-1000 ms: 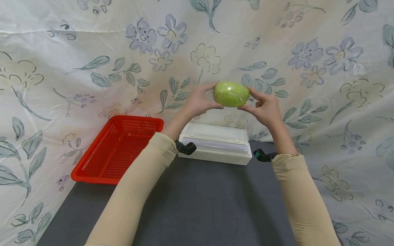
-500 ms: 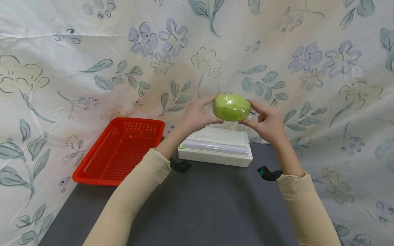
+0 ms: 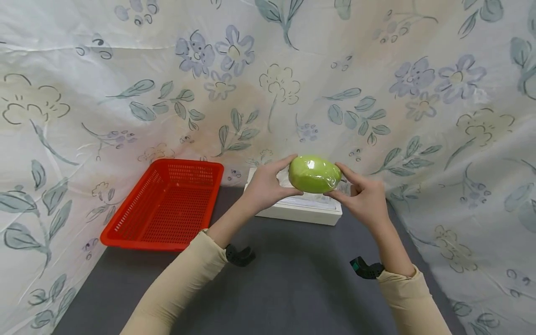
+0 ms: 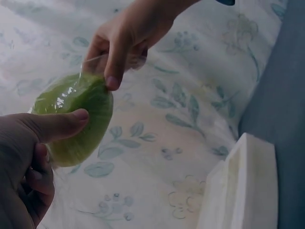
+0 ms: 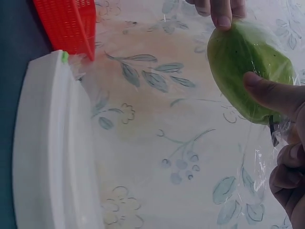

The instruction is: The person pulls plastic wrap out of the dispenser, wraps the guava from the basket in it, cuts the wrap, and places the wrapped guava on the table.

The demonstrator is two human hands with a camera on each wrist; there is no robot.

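A glossy green oval fruit (image 3: 315, 175), tightly wrapped in clear cling film, is held up between both hands. At its left end, my left hand (image 3: 266, 187) pinches it with the thumb below and fingers above. My right hand (image 3: 366, 199) grips the opposite end the same way. The right wrist view shows a dark stem (image 5: 273, 130) at that end, with loose film bunched near the right thumb. In the left wrist view the left thumb lies across the fruit (image 4: 95, 129). Behind and below it stands a white cling film dispenser (image 3: 299, 214), partly hidden by the fruit and hands.
A red perforated plastic basket (image 3: 148, 245) sits at the left on the dark grey table (image 3: 284, 284). A floral cloth (image 3: 289, 111) hangs behind and along the sides. A dark strap-on device (image 3: 366, 268) is worn on each wrist.
Both hands have lowered the wrapped fruit, so it now overlaps the dispenser in the head view. The grip at both ends stays the same.
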